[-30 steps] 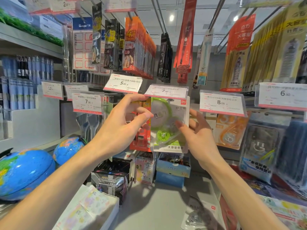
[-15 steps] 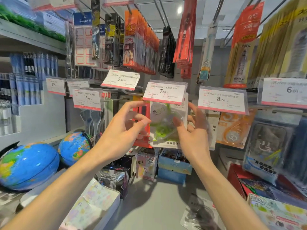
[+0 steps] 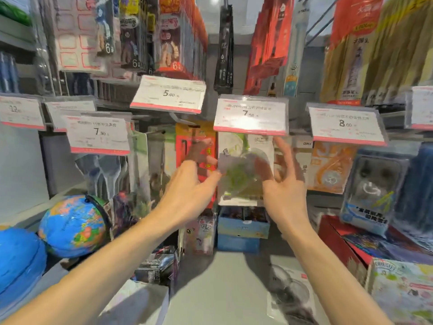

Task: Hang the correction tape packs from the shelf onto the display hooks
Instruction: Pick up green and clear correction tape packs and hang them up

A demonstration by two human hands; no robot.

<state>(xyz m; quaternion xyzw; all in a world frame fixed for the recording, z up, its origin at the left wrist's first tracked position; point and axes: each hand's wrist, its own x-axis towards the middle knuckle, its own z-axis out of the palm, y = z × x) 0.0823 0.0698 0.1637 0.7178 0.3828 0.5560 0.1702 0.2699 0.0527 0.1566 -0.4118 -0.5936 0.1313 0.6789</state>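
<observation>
Both hands loosened since earlier, left hand, right hand, one green pack

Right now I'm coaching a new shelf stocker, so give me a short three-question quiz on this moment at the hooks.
1. True or false: the green correction tape pack hangs under the price tag reading 7.90.
2. Multiple choice: what lies on the shelf below the right forearm? A) a clear pack B) a stapler C) a mug
3. Fill in: the price tag right of the green pack's tag reads ____.

Key: 1 true; 2 A; 3 8.00.

Note for the trainee: the left hand and right hand flank the pack with fingers spread; blur hides whether they touch it.
</observation>
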